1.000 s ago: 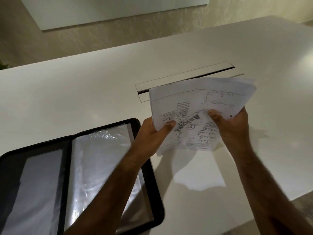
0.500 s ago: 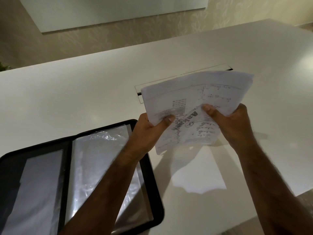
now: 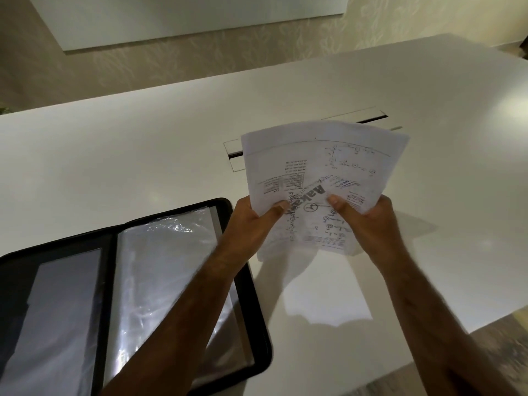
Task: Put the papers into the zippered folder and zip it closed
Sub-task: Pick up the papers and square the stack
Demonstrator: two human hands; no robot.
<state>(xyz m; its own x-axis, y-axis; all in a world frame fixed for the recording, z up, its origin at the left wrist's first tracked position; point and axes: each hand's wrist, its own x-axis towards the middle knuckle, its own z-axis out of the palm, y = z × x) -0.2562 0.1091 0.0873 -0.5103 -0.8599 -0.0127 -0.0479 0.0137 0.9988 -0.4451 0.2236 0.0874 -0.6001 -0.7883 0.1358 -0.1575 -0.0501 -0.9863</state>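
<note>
Currently the papers (image 3: 317, 178) are held in the air above the table (image 3: 143, 144), at about 1 o'clock from the zippered folder (image 3: 128, 295) and clear of it. They are pinched along the near edge by both hands: the left hand (image 3: 251, 221) at the 8 o'clock corner, thumb on top, the right hand (image 3: 368, 221) at the 4 o'clock side, thumb also pressed on the printed face. Both sets of fingers are closed on the stack; the fingers underneath are not seen.

The folder is laid open flat on the table at 8 o'clock of the view, clear plastic sleeves (image 3: 160, 267) showing, black zippered rim around it. It is partly crossed by the left forearm.

Progress is judged early: the folder is opened and the papers are picked up, but nothing is inserted yet. Insertion and zipping are left.

One blank sheet (image 3: 323, 292) appears to lie on the table under the hands; whether it is paper or a light patch cannot be told. A cable slot (image 3: 368, 115) at 12 o'clock is half covered by the stack. The folder's left and near edges are cut off, the zip pull is not made out, and the print is too blurred to be read fully.
</note>
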